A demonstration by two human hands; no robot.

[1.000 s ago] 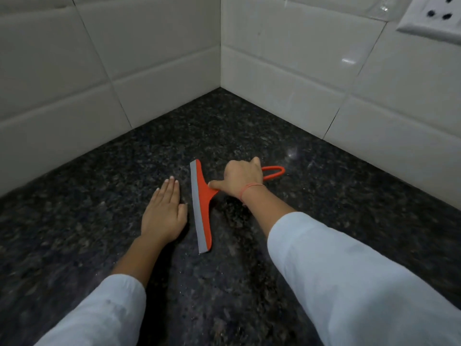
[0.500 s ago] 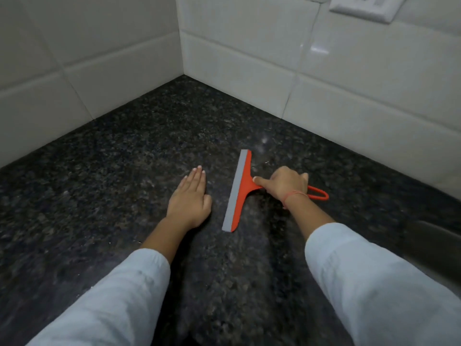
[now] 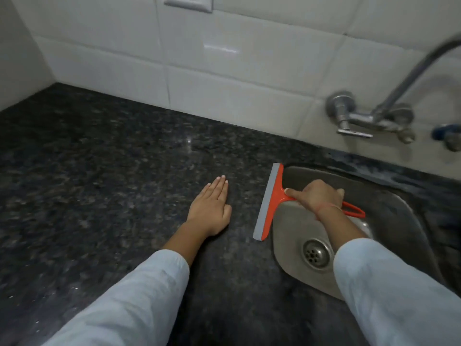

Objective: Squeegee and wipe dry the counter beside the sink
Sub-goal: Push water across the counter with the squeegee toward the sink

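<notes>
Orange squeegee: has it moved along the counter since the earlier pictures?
Yes. The squeegee, held by the right hand, has travelled away from the tiled wall corner to the sink edge, its blade now at the rim.

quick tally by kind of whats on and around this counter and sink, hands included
squeegee: 1
hands: 2, left hand flat on the counter, right hand gripping the squeegee
sink: 1
drain: 1
tap: 1
wall socket: 1
total: 7
</notes>
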